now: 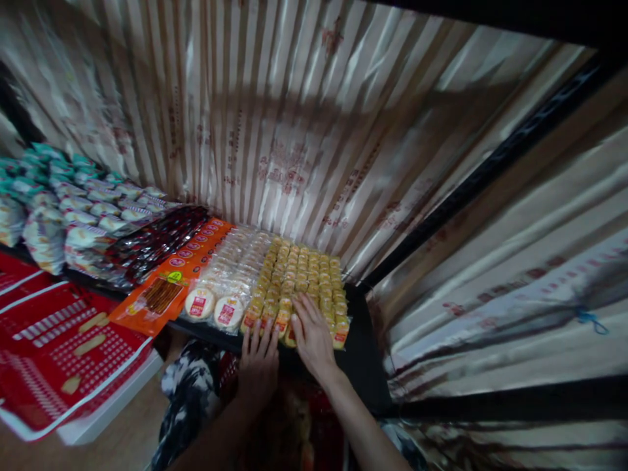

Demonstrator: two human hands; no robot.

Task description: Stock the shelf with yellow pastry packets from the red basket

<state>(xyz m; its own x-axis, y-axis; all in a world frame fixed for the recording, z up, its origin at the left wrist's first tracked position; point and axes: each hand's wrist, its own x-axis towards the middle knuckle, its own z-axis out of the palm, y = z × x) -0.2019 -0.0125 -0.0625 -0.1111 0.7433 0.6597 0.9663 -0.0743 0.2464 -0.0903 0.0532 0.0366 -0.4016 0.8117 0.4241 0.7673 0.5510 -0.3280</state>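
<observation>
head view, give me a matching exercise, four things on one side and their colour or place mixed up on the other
Things:
1. small yellow packets
2. round white cakes
3. orange packets
4. left hand

Places or colours:
A. red label on each, left of the yellow rows
B. flat on the shelf's front edge, fingers at the yellow rows
C. rows under the right hand
D. brown sticks pictured on the front, beside dark red packets

Pairs: 1-C, 2-A, 3-D, 4-B
</observation>
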